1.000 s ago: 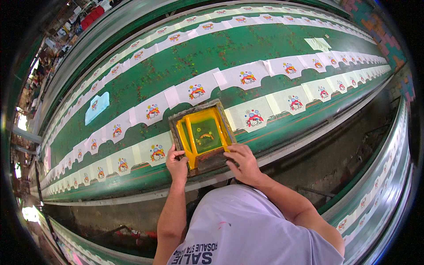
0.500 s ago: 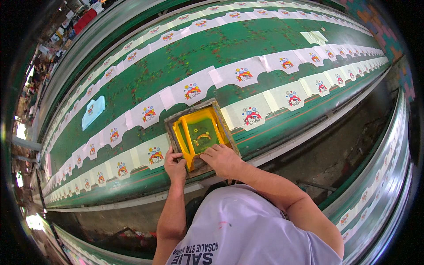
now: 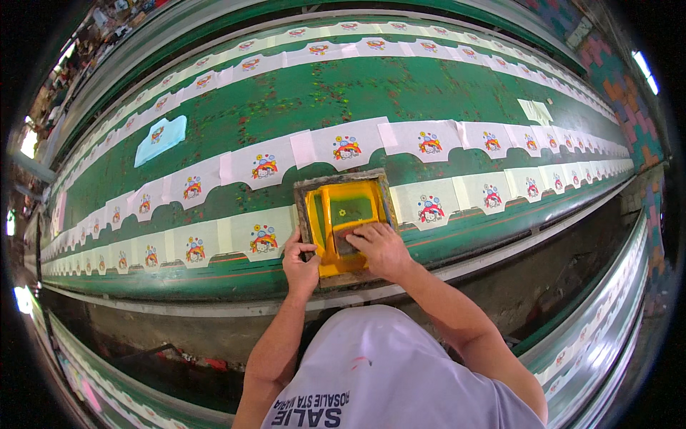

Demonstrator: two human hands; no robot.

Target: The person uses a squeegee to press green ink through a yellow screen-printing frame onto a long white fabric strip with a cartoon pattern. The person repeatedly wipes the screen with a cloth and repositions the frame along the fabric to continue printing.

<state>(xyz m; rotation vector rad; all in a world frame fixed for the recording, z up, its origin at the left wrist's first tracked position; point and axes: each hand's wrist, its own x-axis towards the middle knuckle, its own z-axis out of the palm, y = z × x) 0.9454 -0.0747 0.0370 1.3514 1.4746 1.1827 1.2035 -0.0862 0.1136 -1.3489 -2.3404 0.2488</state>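
A wooden-framed printing screen (image 3: 386, 187) lies on a row of white fabric pieces at the table's near edge. Yellow ink covers much of its inside, and a small flower motif shows in the mesh. My left hand (image 3: 300, 264) grips the screen's near left side, thumb and fingers closed round the frame. Inside the screen, my right hand (image 3: 382, 252) is closed on a dark squeegee (image 3: 348, 242) standing in the ink. Its fingers bend over the top, partly hiding it. To the left of the screen lies a printed fabric piece (image 3: 263, 239).
The long green table (image 3: 314, 93) carries several rows of white fabric pieces with colourful cartoon prints. A light blue printed piece (image 3: 161, 141) lies at left; a folded cream cloth (image 3: 534, 111) lies far right. Another table (image 3: 607, 336) with printed pieces stands behind at right.
My right hand and the squeegee have moved farther from me inside the screen, covering part of the motif. The left hand stays on the frame. The whole view has shifted and turned slightly.
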